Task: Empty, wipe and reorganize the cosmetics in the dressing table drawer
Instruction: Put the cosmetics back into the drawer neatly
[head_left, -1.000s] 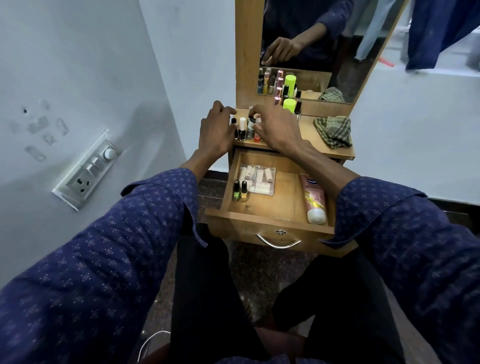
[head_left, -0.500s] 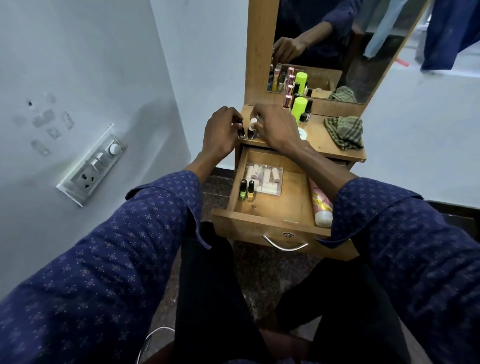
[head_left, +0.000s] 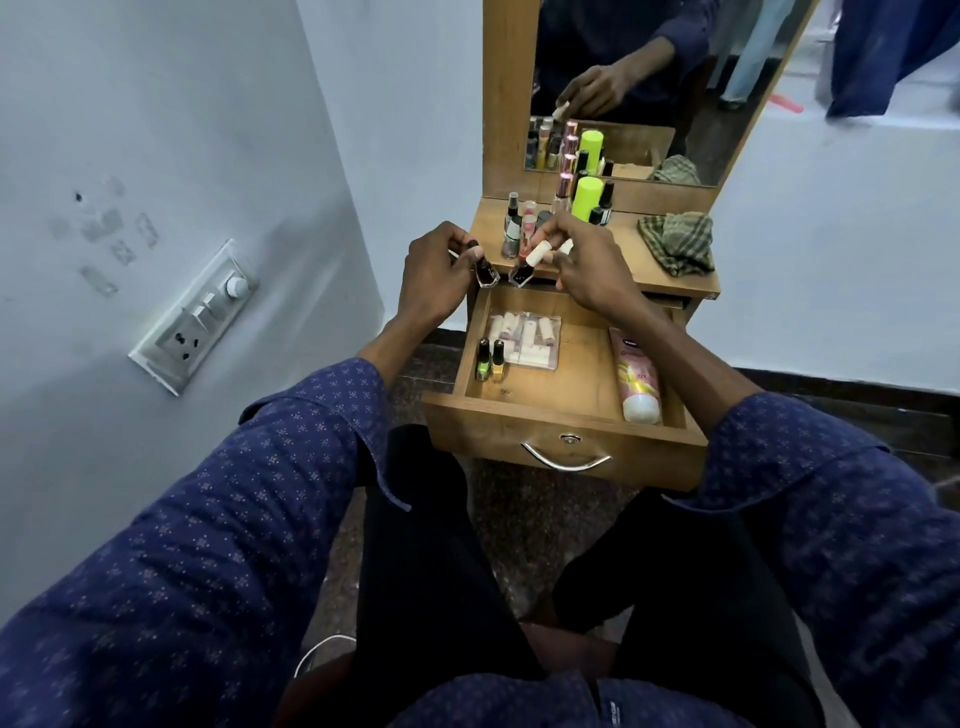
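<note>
Dark polish bottle (head_left: 487, 271) pinched in left hand (head_left: 436, 273); white-capped bottle (head_left: 525, 265) gripped in right hand (head_left: 584, 265), both above open drawer (head_left: 563, 434).

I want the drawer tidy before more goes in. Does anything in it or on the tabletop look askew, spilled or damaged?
No spill or damage shows. The pink tube lies flat along the drawer's right side, and the checked cloth sits crumpled on the tabletop. The two small bottles stand upright beside the clear packet.

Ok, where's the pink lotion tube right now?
In the head view, the pink lotion tube lies along the open drawer's right wall, cap toward the front, partly under the right forearm.
</note>
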